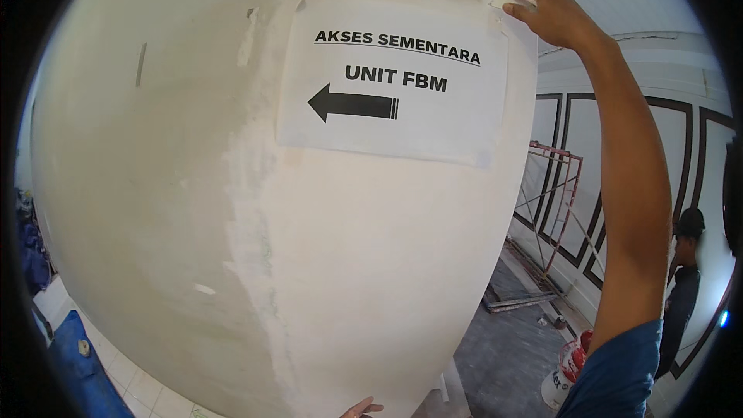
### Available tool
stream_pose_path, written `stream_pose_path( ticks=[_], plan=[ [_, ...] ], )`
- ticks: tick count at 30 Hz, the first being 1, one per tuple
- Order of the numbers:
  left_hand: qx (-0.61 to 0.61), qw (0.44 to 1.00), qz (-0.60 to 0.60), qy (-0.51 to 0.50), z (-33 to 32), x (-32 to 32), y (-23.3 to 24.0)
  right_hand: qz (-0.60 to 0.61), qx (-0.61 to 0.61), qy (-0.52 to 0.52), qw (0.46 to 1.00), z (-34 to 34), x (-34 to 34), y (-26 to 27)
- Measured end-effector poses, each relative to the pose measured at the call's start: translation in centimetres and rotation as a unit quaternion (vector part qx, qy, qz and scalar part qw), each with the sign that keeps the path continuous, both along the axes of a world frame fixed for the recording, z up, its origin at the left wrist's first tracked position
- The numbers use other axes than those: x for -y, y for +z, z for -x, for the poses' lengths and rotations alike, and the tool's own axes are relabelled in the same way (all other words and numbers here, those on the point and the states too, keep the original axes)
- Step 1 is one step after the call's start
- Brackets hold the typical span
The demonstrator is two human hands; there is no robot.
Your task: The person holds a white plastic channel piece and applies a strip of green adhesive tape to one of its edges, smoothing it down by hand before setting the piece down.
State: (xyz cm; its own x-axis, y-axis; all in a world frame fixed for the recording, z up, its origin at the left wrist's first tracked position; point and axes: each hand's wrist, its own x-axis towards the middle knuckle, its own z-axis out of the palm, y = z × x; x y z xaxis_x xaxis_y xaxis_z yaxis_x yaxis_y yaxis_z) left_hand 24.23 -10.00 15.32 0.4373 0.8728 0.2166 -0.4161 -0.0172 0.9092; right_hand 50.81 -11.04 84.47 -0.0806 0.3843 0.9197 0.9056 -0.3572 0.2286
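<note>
My right hand [548,14] is raised at the wall's upper right edge. Its thumb and fingers pinch a small, pale flat piece [504,0] against the wall; what that piece is made of cannot be made out. Just below it, a white paper sign [400,128] with printed writing and a left-pointing black arrow is stuck to the wall [371,244], its upper right corner near my fingers. The wall surface is patchy, with whitish filler over beige. Only the fingers of my left hand [363,408] show at the bottom edge, extended and apart, with nothing seen in them.
Beyond the wall's right edge stand a red metal scaffold frame [566,209] and a paint bucket [557,380] with red smears. A person in a dark helmet [685,296] is at far right. Blue cloth [87,360] and white floor tiles [142,386] lie at lower left.
</note>
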Motion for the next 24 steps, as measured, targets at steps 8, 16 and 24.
stream_pose_path(
  ticks=[8, 16, 24],
  plan=[
    [-0.026, 1.0, -0.015, -0.01, 0.1, -0.2, -0.4, 0.042, -0.024, -0.02, 0.999, 1.8, 0.1, -0.4],
    [0.016, 0.999, -0.022, -0.02, 0.9, 0.4, 2.8, 0.085, 0.012, -0.095, 0.992, 2.0, 0.5, 0.5],
    [0.033, 0.998, 0.037, -0.037, 1.8, 0.3, 3.9, 0.031, 0.012, -0.051, 0.998, 1.5, -0.2, -0.3]
  ],
)
